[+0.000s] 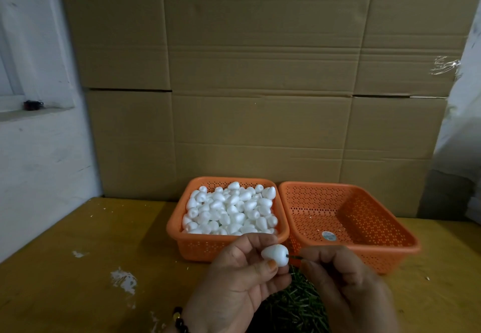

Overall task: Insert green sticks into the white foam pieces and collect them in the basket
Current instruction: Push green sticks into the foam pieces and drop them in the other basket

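Note:
My left hand [234, 278] pinches a white egg-shaped foam piece [275, 254] between thumb and fingers, just in front of the baskets. My right hand [343, 283] pinches a thin green stick [292, 256] whose tip touches the foam piece's right end. A pile of green sticks [294, 304] lies on the table under my hands, partly hidden by them. The left orange basket [182, 239] is full of white foam pieces [231, 210]. The right orange basket [364, 244] holds no foam pieces, only a round sticker on its floor.
The yellow wooden table [91, 267] has white paint patches [123, 279] at the left. A wall of brown cardboard boxes [260, 85] stands right behind the baskets. A white wall with a ledge [33, 108] is at the left.

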The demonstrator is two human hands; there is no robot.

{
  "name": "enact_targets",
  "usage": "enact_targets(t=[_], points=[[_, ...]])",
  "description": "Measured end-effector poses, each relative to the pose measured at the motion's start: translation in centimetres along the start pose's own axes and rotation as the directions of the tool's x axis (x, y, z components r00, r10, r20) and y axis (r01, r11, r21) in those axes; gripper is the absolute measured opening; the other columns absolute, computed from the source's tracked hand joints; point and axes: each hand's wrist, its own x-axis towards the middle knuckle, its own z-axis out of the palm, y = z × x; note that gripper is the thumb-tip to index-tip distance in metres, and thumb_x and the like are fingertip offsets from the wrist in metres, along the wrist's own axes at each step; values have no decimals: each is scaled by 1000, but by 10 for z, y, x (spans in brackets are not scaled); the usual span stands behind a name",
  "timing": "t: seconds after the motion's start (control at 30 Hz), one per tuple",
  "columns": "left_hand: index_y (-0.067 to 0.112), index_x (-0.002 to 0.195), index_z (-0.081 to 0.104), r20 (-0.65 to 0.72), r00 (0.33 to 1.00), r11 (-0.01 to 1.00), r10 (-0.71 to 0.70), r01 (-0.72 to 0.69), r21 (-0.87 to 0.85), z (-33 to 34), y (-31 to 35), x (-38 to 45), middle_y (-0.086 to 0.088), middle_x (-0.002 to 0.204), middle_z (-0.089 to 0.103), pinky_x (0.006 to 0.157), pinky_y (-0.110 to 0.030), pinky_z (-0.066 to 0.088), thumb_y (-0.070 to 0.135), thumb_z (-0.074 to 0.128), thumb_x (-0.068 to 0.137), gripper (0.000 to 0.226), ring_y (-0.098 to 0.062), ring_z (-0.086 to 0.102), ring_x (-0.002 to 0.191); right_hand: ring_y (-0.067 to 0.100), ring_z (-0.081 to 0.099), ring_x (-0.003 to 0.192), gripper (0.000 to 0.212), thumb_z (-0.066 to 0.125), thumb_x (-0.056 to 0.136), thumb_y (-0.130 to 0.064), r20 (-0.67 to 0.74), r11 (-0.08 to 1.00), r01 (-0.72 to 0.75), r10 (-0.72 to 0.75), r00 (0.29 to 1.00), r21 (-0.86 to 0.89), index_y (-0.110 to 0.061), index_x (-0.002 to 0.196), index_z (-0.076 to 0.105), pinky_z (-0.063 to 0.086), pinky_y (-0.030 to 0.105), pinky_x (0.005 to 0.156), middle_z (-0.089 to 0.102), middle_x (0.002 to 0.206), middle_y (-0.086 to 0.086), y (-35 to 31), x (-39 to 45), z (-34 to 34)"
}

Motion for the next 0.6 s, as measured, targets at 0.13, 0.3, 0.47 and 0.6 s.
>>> enact_targets(t=[0.13,0.3,0.47,0.6], points=[[4,87,71,-12,1000,999,9,-9,42,0,-2,0,-19,87,68,64,-35,57,-9,67,62,29,-24,67,73,-6,63,73,31,79,71,-6,17,998,55,-54,998,-32,-32,81,67,47,5,61,67,78,-19,4,-1,2],[5,86,72,-18,1000,998,15,-14,65,1,-5,0,-17,88,69,65,-35,58,-8,67,61,28,-24,68,73,-8,63,73,33,78,68,-10,28,998,58,-57,998,-25,-36,84,65,45,3,61,66,88,-20,5,-2,3],[4,90,70,-43,999,995,33,-28,100,2,-6,0,-16,87,70,63,-33,57,-6,69,61,31,-23,68,72,-8,63,72,35,80,69,-5,51,1000,15,-14,999,-20,-37,78,67,44,2,61,67,83,-20,4,-3,4],[3,100,66,-72,996,989,49,-39,144,4,-7,1,-15,87,71,62,-33,56,0,71,62,39,-22,68,72,0,66,65,33,80,68,-2,76,990,-129,124,989,55,-31,79,69,53,17,60,70,72,-14,8,-8,5]])
